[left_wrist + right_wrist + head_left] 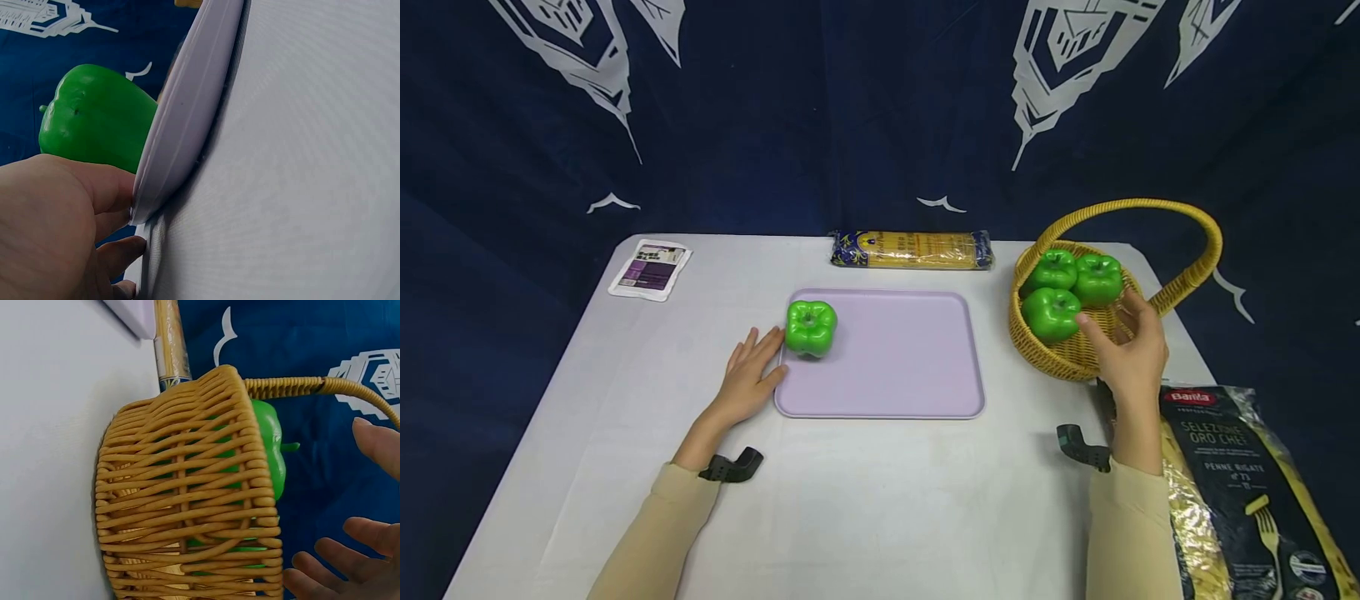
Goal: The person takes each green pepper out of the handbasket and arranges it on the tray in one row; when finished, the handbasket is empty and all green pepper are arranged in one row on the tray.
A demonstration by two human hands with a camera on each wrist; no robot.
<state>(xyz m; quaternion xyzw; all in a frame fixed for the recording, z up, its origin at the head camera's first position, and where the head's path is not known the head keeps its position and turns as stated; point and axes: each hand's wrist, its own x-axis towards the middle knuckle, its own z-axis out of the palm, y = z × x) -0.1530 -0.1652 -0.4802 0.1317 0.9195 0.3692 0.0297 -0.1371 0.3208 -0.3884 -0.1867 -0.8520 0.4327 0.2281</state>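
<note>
My left hand (750, 383) lies at the left edge of a lilac tray (895, 367), its fingers extended and fingertips at the rim. Close by, a green bell pepper (810, 327) sits on the tray's upper left corner; the left wrist view shows the same pepper (94, 119) just beyond the fingers. My right hand (1131, 350) is over the right side of a wicker basket (1052, 362), thumb and fingers spread apart with nothing gripped. Three green bell peppers (1051, 315) are inside the basket, one near the thumb. In the right wrist view the basket wall (187, 487) partly hides them.
A pasta packet (917, 250) lies behind the tray. At the table's back left is a white and purple pouch (650, 270). A large black bag of penne (1247, 483) lies at the front right, beside the right forearm. The basket's tall handle (1135, 204) arches above it.
</note>
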